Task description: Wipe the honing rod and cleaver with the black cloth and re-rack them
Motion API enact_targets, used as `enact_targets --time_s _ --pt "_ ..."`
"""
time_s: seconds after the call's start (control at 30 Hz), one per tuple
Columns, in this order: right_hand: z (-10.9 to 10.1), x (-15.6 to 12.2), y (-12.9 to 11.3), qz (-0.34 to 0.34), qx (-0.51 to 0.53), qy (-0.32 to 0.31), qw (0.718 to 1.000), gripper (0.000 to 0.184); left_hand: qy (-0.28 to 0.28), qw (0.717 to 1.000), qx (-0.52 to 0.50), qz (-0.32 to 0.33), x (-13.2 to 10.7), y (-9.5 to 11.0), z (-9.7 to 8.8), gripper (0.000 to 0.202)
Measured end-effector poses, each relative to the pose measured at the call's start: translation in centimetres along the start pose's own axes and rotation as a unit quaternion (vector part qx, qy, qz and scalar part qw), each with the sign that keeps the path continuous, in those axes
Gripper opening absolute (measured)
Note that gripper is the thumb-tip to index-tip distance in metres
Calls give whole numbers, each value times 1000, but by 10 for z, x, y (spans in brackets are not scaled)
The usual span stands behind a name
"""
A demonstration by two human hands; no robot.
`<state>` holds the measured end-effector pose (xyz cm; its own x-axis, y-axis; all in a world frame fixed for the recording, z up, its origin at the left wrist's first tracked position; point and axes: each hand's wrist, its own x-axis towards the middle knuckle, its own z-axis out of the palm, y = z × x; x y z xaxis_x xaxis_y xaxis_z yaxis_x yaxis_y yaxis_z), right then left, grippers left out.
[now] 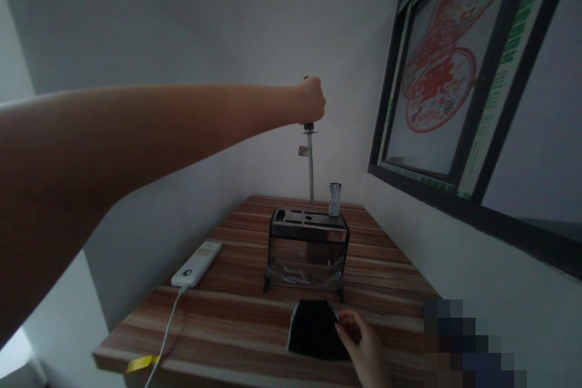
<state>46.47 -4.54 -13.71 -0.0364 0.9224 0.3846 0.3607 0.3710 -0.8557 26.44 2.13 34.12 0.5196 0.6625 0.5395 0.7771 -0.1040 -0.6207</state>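
Observation:
My left hand [311,102] is stretched far forward and closed in a fist around the black handle of a long thin steel rod [310,167]. The rod hangs upright, its tip just above the slotted top of a dark metal knife holder [308,248] standing on the wooden table [236,309]. A small silver item [335,198] sticks up from the holder's right end. My right hand [364,348] rests near the table's front edge, its fingers pinched on the right edge of a flat black cloth [313,328].
A white power bank [196,263] with a white cable lies on the table's left side. Walls close in the table at the back and left. A dark-framed window with a red paper cutout [439,73] is at the right.

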Motion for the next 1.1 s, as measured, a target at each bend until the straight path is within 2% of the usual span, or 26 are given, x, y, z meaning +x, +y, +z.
enact_targets --time_s 0.13,0.23,0.33,0.4,0.47,0.53,0.63,0.7,0.77,0.87,0.9,0.97,1.03,1.1 --pt "1 0 2 -1 6 -3 1000 21 -78 993 93 12 -11 -14 -7 7" --pt "2 0 2 6 3 -1 1000 20 -95 991 95 -20 -28 -26 4 25" --pt "3 0 0 0 4 11 1000 22 -76 995 14 -70 -52 -29 25 41" --pt "3 0 0 -3 1 18 1000 25 -55 991 -62 -103 -73 -21 41 43" --pt "3 0 -1 5 -7 18 1000 28 -52 976 -164 -131 -96 -3 58 46" --pt "3 -1 0 13 -17 14 1000 32 -77 945 -286 -138 -122 23 73 48" --pt "3 -2 1 8 -33 8 999 36 -102 871 -451 -163 -166 70 92 44" --pt "3 -2 1 -3 -48 4 999 38 -103 808 -554 -172 -196 103 98 41" --pt "4 -3 1 -14 -73 3 997 39 -146 722 -651 -182 -226 135 99 41" --pt "5 -2 0 -28 -132 22 991 38 -210 580 -759 -208 -264 176 94 48" --pt "5 -2 0 -33 -157 33 986 36 -212 536 -784 -229 -274 188 92 50" --pt "7 -1 -3 -51 -211 53 975 32 -226 454 -832 -224 -290 207 88 52" --pt "10 -1 -7 -75 -259 56 961 33 -218 402 -862 -216 -301 221 85 51" --pt "12 -1 -13 -91 -295 39 951 34 -200 390 -872 -219 -309 231 82 49"
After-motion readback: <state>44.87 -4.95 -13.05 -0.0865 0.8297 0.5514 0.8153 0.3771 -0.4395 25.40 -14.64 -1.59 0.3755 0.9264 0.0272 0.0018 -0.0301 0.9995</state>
